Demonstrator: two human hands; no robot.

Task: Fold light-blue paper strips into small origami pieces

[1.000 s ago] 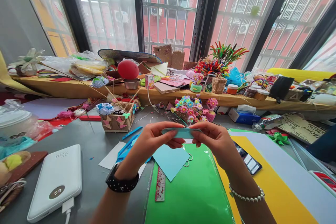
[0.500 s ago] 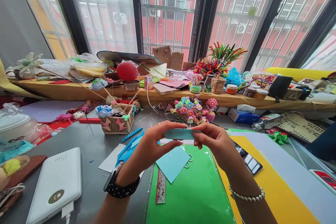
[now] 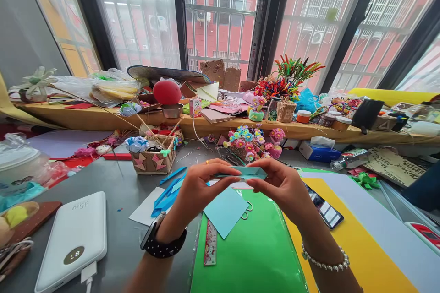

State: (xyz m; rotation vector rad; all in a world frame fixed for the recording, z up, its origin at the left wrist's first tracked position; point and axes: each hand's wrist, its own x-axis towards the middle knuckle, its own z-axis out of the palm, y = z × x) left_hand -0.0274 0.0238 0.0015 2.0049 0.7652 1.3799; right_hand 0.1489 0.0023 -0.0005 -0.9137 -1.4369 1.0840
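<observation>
A small folded piece of light-blue paper is held up between both hands above the green mat. My left hand pinches its left end between thumb and fingers. At the right end, my right hand also grips it, thumb below and fingers above; part of the paper hides behind the fingers. Below them a flat light-blue paper square lies on the green mat. Scissors poke out from under its right edge. Beside it rests a clear patterned ruler.
Blue folded paper strips lie left of the mat, below a cardboard box. A white power bank is plugged in at the left. On the right a phone rests on yellow paper. Crafted flowers stand behind the hands.
The folded paper has tilted and now shows an opened fold between my hands. My right thumb and fingers have shifted on it, and my left fingers have closed in on its edge.
</observation>
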